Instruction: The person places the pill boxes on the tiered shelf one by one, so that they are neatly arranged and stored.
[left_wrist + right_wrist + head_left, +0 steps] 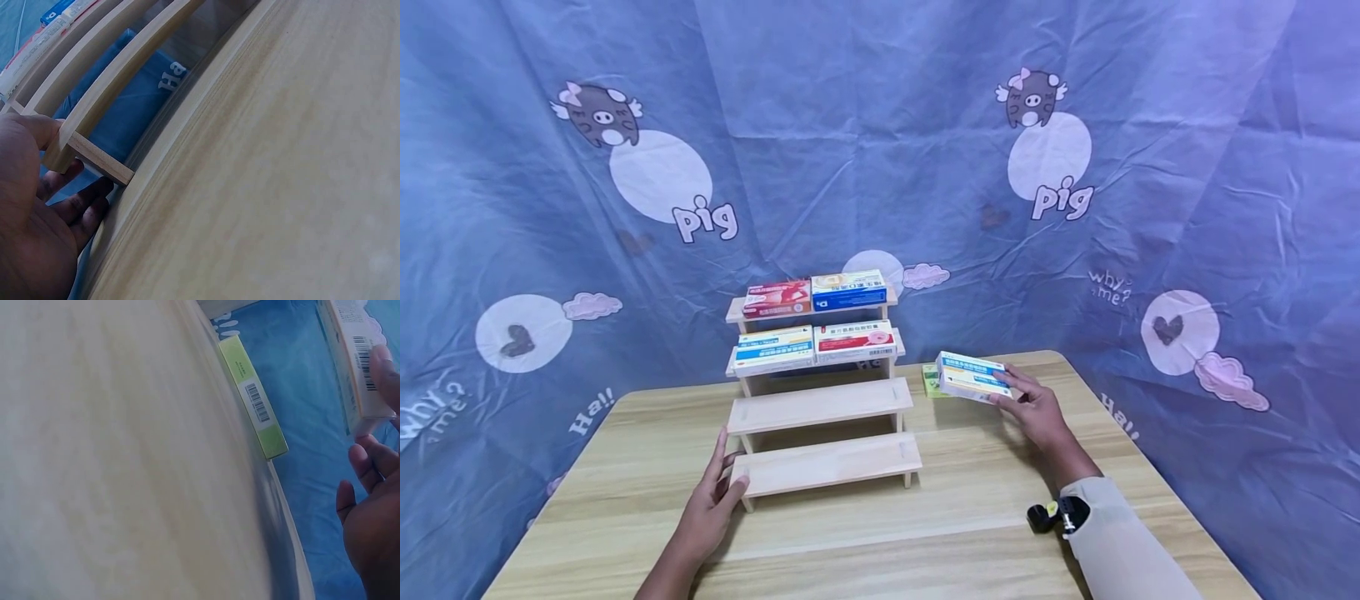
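In the head view, a desk (977, 537) with pale wood grain and rounded far corners stands before a blue cloth (865, 167), which is creased and printed with pigs, white circles and pink clouds. On the desk is a stepped wooden rack (823, 467) with four flat, smooth boards. The top board carries a red box (777, 298) and a blue-and-yellow box (849, 289); the next one carries a white-and-blue box (773, 349) and a red-and-white box (854, 338). The left hand (709, 504) holds the left end of the lowest board. To the right of the rack, the right hand (1037, 412) grips a flat rectangular medicine box (973, 375), partly in front of a green box (930, 382).

In the left wrist view, the thumb lies over the board's end, and the other fingers are bent below and beside it, near a squared wooden leg (100, 157).

In the right wrist view, the fingers pinch the medicine box at one end, near its barcode (362, 362). The green box, narrow and sharp-edged, lies apart from it at the desk's edge.
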Action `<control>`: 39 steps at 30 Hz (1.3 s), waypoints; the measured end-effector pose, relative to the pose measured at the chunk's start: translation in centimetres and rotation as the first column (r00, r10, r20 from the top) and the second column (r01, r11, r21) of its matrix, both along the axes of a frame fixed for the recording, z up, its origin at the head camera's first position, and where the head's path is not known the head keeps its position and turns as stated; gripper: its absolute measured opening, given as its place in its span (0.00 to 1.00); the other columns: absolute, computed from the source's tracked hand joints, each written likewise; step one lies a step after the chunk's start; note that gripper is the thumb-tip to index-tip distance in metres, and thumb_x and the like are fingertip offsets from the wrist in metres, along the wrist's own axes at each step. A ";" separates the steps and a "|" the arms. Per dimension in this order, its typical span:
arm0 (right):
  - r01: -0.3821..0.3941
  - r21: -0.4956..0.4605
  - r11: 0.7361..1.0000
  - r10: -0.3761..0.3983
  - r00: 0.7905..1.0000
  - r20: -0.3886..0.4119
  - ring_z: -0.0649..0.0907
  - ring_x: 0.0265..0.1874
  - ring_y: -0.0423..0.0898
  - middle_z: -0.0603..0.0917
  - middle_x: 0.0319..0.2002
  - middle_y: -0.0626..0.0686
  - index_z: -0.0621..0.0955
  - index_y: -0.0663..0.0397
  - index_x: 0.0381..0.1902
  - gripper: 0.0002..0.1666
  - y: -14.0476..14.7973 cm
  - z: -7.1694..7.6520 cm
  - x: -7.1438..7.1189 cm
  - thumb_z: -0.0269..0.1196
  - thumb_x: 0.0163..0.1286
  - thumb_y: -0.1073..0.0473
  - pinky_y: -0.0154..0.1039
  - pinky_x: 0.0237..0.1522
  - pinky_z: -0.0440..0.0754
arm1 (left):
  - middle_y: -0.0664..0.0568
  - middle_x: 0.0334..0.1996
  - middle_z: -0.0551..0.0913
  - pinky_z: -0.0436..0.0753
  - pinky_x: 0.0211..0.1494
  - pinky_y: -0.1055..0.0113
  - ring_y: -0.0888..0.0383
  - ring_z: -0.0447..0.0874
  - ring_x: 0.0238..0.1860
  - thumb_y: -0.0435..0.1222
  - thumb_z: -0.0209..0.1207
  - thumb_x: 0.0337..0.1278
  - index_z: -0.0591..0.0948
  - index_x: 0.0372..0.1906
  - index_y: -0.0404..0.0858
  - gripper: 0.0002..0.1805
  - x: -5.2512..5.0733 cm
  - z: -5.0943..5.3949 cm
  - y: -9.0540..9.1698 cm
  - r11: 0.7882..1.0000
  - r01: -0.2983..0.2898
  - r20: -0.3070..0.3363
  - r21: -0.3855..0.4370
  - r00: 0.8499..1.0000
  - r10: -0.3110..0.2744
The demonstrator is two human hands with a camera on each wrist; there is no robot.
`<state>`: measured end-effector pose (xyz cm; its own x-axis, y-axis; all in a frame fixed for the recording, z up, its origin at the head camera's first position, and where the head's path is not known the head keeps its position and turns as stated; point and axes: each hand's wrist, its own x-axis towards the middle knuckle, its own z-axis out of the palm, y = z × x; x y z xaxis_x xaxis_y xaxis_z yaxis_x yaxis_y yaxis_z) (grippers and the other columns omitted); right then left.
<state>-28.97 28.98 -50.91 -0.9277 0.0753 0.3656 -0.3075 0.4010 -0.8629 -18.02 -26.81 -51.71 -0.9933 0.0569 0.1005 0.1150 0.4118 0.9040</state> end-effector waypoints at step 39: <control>0.123 -0.208 0.970 -0.152 0.980 -0.129 0.74 0.67 0.24 0.75 0.80 0.64 0.85 0.65 0.67 0.29 -2.7 2.8 1.1 0.76 0.69 0.69 0.24 0.39 0.72 | 0.29 0.80 0.66 0.76 0.59 0.85 0.30 0.71 0.78 0.40 0.54 0.88 0.37 0.91 0.56 0.47 0.2 0.1 0.3 1.000 -0.005 -0.050 -0.005 0.999 0.004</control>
